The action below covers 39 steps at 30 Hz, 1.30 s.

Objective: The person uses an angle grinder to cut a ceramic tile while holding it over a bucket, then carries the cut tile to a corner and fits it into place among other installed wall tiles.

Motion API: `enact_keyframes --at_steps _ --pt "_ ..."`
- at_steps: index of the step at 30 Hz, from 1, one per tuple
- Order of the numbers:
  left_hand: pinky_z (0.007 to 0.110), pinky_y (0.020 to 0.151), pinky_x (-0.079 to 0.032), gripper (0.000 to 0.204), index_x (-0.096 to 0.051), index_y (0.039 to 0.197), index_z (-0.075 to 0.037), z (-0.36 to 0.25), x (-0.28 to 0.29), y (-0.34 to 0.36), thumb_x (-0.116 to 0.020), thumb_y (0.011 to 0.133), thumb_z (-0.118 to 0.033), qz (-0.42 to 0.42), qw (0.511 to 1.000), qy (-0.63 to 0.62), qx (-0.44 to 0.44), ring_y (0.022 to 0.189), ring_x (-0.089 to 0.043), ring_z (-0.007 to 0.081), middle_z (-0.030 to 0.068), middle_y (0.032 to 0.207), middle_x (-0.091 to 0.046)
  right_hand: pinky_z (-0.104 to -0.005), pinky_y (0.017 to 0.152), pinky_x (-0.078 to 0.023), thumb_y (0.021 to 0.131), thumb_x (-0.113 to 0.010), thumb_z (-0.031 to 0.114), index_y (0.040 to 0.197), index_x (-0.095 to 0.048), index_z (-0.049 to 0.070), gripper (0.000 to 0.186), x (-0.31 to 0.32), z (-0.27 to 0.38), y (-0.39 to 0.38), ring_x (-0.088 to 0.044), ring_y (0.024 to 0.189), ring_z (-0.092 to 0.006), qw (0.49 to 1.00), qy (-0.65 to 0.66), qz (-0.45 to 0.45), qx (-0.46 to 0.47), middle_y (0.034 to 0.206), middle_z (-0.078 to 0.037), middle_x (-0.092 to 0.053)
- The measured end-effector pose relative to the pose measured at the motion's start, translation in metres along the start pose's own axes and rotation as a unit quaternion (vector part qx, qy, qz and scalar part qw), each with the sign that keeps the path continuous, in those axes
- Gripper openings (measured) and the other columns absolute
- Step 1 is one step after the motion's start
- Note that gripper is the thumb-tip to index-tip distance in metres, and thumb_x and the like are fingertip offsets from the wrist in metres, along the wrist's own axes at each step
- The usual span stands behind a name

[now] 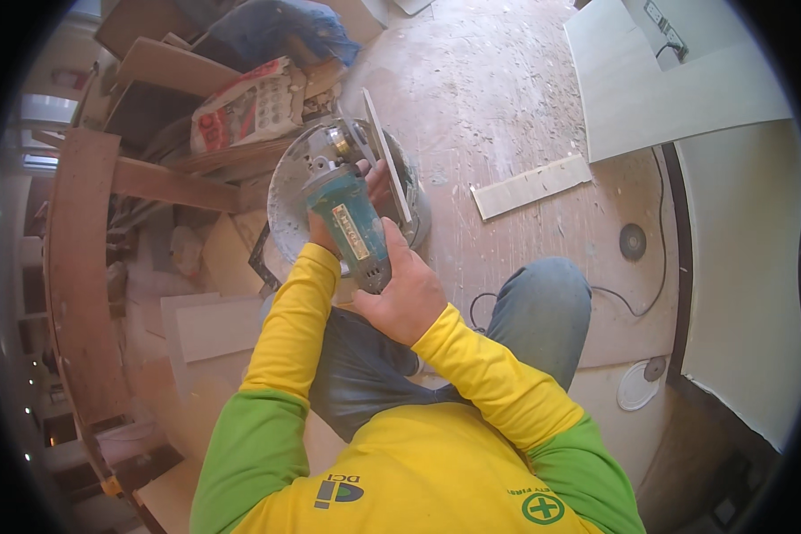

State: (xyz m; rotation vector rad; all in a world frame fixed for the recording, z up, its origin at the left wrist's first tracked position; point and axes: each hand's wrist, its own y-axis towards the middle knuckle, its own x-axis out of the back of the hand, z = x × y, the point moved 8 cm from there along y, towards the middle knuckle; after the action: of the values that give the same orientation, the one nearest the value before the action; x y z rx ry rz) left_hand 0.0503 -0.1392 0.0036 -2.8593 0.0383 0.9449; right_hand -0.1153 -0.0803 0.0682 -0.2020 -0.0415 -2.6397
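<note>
My right hand (408, 294) is wrapped round the rear of a teal angle grinder (340, 191), thumb along its body. The grinder's metal head and disc point away from me, close beside a narrow strip of tile or board (386, 156) seen nearly edge-on. My left hand (377, 182) reaches under the grinder, and its fingers grip the strip; the grinder hides much of this hand. Both things are above a round, whitish, dirt-stained bucket (285, 200). Whether the disc touches the strip, or spins, I cannot tell.
A cut strip (532, 187) and a dark grinding disc (632, 241) lie on the dusty floor at right. A black cord (659, 231) runs there. Large pale panels (676, 89) stand far right. A wooden frame (84, 267), a printed sack (249, 105) and boards crowd the left.
</note>
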Motion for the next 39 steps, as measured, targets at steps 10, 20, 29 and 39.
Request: enact_keyframes --at_steps 10,20,29,39 --pt "0.047 0.113 -0.035 0.098 -0.039 0.146 0.002 0.002 -0.006 0.0 -0.019 0.093 -0.078 -0.101 0.989 -0.076 0.081 0.132 -0.048 0.0336 0.0178 0.145 -0.05 -0.0487 0.091 -0.05 0.07 -0.07 0.027 0.149 -0.028 -0.001 0.094 0.01 -0.018 0.01 -0.062 0.102 -0.0473 0.996 -0.028 -0.012 -0.081 0.11 -0.033 -0.062" --pt "0.045 0.111 -0.038 0.092 -0.043 0.144 -0.002 -0.001 -0.005 0.0 -0.019 0.094 -0.076 -0.088 0.989 -0.085 0.082 0.131 -0.05 0.0305 0.0161 0.142 -0.053 -0.0469 0.089 -0.051 0.07 -0.072 0.029 0.149 -0.027 0.001 0.095 -0.005 -0.018 0.014 -0.064 0.102 -0.0462 0.994 -0.065 -0.027 -0.088 0.111 -0.03 -0.064" --pt "0.043 0.1 -0.047 0.093 -0.047 0.141 -0.003 -0.001 -0.003 0.004 -0.02 0.093 -0.078 -0.063 0.987 -0.113 0.092 0.114 -0.06 0.0287 0.0131 0.133 -0.059 -0.0453 0.091 -0.051 0.07 -0.072 0.03 0.149 -0.027 0.0 0.095 -0.014 -0.018 0.013 -0.064 0.104 -0.0452 0.989 -0.098 -0.03 -0.106 0.114 -0.031 -0.063" --pt "0.042 0.098 -0.048 0.102 -0.048 0.139 0.0 -0.003 -0.003 0.008 -0.021 0.088 -0.083 -0.114 0.979 -0.1 0.135 0.107 -0.061 0.0288 0.014 0.124 -0.063 -0.0482 0.093 -0.049 0.071 -0.072 0.025 0.147 -0.027 -0.005 0.093 -0.012 -0.011 0.004 -0.06 0.105 -0.0491 0.991 -0.1 -0.029 -0.087 0.115 -0.035 -0.059"
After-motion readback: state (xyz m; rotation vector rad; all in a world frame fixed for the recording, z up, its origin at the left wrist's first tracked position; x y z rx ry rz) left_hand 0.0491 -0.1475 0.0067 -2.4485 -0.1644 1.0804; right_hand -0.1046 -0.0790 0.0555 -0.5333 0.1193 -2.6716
